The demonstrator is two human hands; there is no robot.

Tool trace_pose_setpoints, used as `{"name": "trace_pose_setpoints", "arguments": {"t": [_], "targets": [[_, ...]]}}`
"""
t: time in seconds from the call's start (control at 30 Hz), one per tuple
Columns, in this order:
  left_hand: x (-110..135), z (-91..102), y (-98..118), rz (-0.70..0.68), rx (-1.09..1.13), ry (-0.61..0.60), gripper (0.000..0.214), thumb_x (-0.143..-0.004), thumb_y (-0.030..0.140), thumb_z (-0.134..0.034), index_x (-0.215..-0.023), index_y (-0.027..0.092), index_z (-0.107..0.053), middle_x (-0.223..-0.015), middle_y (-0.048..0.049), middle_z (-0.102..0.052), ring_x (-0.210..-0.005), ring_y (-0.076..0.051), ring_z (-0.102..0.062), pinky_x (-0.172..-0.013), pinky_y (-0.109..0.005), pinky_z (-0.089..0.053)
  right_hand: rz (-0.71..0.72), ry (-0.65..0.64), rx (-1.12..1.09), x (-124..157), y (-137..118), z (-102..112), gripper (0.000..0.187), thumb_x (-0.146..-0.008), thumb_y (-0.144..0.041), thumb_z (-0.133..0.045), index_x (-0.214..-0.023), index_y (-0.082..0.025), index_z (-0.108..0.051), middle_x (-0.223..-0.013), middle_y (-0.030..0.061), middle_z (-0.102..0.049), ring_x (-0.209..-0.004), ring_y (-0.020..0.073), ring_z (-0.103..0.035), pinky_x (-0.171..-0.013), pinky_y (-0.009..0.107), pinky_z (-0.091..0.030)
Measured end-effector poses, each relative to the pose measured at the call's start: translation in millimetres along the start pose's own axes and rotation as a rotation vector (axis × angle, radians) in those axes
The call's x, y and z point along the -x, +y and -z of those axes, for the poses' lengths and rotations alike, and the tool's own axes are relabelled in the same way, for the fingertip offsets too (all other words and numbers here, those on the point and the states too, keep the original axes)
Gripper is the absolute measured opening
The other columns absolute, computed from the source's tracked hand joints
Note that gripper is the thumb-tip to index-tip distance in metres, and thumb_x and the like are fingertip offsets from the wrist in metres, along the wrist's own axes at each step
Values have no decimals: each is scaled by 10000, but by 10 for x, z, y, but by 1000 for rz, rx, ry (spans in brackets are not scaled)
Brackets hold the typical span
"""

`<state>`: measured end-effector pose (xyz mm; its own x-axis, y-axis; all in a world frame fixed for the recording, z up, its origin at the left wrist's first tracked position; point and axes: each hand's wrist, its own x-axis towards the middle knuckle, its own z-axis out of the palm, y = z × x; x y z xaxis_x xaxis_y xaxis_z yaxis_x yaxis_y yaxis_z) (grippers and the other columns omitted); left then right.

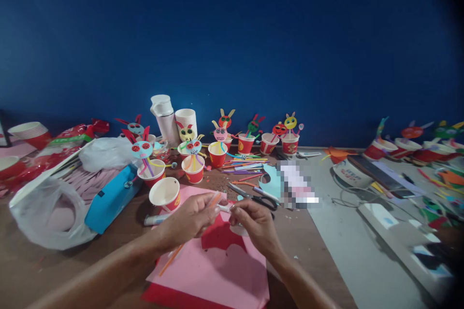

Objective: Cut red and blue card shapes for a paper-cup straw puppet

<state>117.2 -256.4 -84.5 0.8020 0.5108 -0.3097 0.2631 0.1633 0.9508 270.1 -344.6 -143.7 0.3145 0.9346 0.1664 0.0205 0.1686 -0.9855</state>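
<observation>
Gripping orange straw (171,257) in left hand (190,220), right hand (253,224) pinched beside its tip

Pinching an orange straw (174,255) in the left hand (190,222), gripping a small white piece (225,208) near its upper end with the right hand (255,226). Just above pink paper (217,277) and a red paper piece (217,239); near an empty red paper cup (165,194) and scissors (259,199).

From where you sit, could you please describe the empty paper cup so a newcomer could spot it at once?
On the brown table, find the pink paper sheet. The red paper cup stands at its far left corner, just beyond the left hand. Unlike the cups behind it, which hold straw-and-paper figures, its white inside is empty.
</observation>
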Motion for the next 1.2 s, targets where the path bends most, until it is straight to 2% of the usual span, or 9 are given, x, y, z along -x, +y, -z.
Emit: {"name": "trace_pose_setpoints", "arguments": {"t": [0.13,0.27,0.43,0.63,0.7,0.8,0.9,1.0,1.2], "targets": [[-15,15,-56,-31,53,0,388,-787,418,-475,-1086,173,-448,-536,88,-297,-414,-40,-191,-381,-179,-138,26,23,82,-24,-45,77,172,-798,-274,-513,-720,-151,-604,-569,2,-587,-548,114,-538,-560,234,-428],[-34,33,-107,-22,70,-5,279,-791,398,-469,-931,160,-509,-515,91,-265,-410,-39,-168,-379,-181,-129,41,48,101,-36,-114,106,159,-801,-264,-502,-738,-152,-595,-569,1,-586,-546,114,-534,-559,233,-430],[-80,-48,-195,-46,98,-32,230,-796,386,-463,-826,160,-496,-490,94,-243,-417,-46,-144,-379,-187,-113,-1,-14,66,5,-203,-18,142,-789,-231,-500,-732,-145,-597,-563,-5,-568,-537,109,-528,-538,218,-428],[-119,-144,-297,-82,71,-35,257,-789,417,-458,-724,172,-423,-515,83,-267,-429,-48,-192,-388,-190,-156,-36,-42,136,28,-235,-101,138,-781,-196,-493,-717,-154,-608,-572,-20,-557,-523,92,-497,-488,185,-388],[-124,-153,-317,-74,44,-33,220,-785,379,-462,-739,164,-443,-532,75,-295,-436,-50,-229,-394,-188,-175,-36,-45,154,25,-237,-104,140,-777,-188,-491,-712,-154,-610,-579,-17,-558,-532,95,-498,-490,184,-386],[-136,-157,-341,-84,-4,-19,69,-731,214,-456,-729,151,-485,-557,57,-361,-443,-54,-288,-401,-187,-203,-36,-60,176,21,-239,-113,140,-780,-190,-486,-741,-154,-616,-588,-13,-551,-549,101,-503,-504,187,-391],[-149,-159,-364,-90,-24,-7,152,-639,93,-389,-715,149,-509,-561,48,-396,-444,-59,-320,-409,-188,-228,-36,-80,200,16,-240,-127,154,-791,-197,-474,-760,-156,-619,-595,-12,-545,-551,101,-496,-508,189,-389],[-150,-165,-388,-105,-39,10,228,-610,68,-356,-732,147,-532,-584,32,-445,-477,-74,-356,-433,-195,-260,-33,-94,238,7,-243,-135,158,-794,-195,-471,-754,-161,-620,-599,-16,-548,-552,100,-493,-515,189,-383],[-129,-155,-413,-158,-136,72,220,-628,76,-369,-745,155,-539,-667,11,-509,-607,-114,-416,-533,-219,-324,-47,-91,333,7,-248,-147,152,-795,-210,-478,-731,-168,-608,-573,-26,-540,-537,99,-479,-500,183,-366]]}}
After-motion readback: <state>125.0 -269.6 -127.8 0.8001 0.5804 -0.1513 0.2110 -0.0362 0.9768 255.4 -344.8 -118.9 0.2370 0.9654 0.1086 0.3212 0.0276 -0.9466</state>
